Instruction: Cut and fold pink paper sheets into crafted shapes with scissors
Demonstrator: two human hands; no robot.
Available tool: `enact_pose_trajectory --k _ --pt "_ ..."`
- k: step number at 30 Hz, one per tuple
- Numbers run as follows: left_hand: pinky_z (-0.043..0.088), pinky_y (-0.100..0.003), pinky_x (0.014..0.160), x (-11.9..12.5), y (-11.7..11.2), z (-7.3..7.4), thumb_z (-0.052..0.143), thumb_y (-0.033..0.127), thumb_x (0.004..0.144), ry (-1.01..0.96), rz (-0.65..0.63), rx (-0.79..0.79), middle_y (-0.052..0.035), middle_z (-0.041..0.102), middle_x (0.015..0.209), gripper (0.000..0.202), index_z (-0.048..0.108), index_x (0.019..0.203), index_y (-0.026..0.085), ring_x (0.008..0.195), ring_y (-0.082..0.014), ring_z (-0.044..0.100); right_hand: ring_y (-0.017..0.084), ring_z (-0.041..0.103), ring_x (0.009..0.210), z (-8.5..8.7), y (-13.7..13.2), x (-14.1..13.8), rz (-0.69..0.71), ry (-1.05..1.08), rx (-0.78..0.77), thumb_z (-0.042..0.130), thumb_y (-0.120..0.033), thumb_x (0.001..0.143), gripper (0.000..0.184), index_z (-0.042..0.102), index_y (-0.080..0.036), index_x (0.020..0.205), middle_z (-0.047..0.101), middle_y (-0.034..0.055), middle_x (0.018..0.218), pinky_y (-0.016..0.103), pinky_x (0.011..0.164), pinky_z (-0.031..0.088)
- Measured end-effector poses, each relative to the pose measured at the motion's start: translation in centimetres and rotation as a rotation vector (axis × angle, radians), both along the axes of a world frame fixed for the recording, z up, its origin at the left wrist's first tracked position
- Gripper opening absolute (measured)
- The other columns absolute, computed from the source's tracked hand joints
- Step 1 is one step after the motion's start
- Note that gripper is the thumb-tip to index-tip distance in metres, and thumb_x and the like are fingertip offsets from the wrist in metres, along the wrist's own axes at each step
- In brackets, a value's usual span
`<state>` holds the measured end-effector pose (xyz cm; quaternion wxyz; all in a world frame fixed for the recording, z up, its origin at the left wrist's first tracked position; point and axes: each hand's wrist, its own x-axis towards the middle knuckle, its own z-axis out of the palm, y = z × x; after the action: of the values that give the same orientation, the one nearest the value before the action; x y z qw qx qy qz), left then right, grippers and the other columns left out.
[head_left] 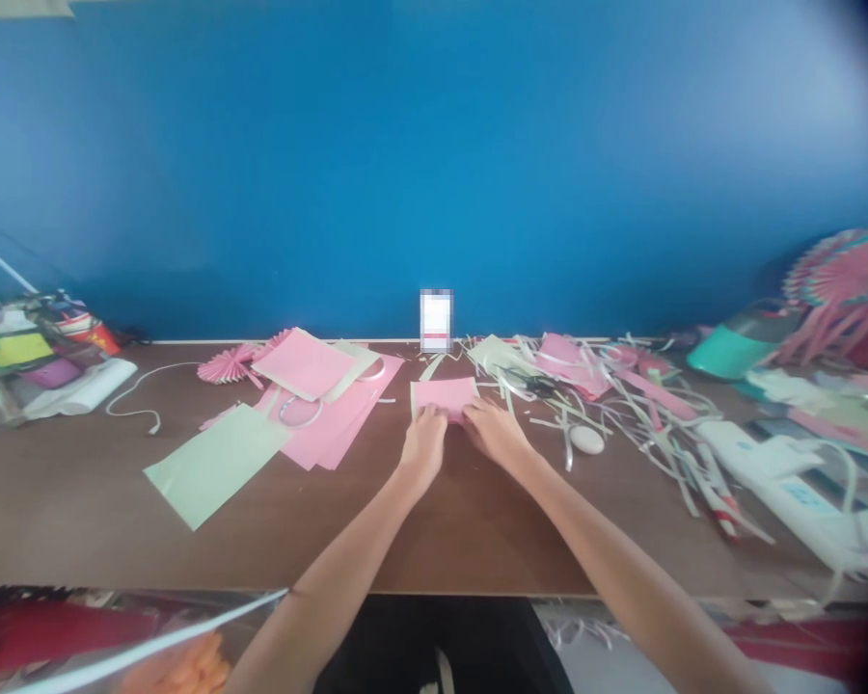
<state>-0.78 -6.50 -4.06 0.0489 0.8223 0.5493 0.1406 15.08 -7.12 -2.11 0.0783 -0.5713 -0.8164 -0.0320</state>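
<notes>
Pink paper [443, 395] lies on the brown desk [79, 482], the left hand [423, 445] and right hand [496, 431] squaring it, fingers [474, 413] together, clamped along its near edge.

Blue wall [434, 164], paler toward the upper right. Brown desk [477, 549], plain. Pink paper sheet [443, 397] at centre, solid colour, pale green showing along its edge. Pale green paper [213, 466], unpatterned. Pink paper fan [230, 365], radial pleats. Paper strips [643, 424], cream and white. Teal canister [738, 349]. Rosette [843, 275] at far right, pink pleats, teal rim.
</notes>
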Motion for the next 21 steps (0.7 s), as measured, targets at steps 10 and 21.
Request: enact_pose_trajectory --k 10,21 --pt "0.042 -0.030 0.088 -0.4 1.2 -0.7 0.036 0.014 0.091 -0.072 -0.057 0.093 -0.0066 0.058 0.105 0.027 0.060 0.103 0.019 0.100 -0.0186 0.051 0.020 0.052 0.097 -0.4 0.4 0.0 0.042 -0.095 0.018 0.037 -0.012 0.092 0.023 0.058 -0.018 0.098 0.059 0.0094 0.102 0.026 0.071 0.041" --pt "0.039 -0.033 0.090 -0.1 1.0 -0.9 0.043 0.020 0.091 -0.041 -0.056 0.156 -0.0075 0.055 0.111 0.025 0.055 0.113 0.018 0.107 -0.0206 0.049 0.022 0.051 0.103 -0.6 0.6 -0.4 0.048 -0.148 0.071 0.044 -0.008 0.086 0.023 0.057 -0.015 0.103 0.058 0.0122 0.108 0.028 0.077 0.043"
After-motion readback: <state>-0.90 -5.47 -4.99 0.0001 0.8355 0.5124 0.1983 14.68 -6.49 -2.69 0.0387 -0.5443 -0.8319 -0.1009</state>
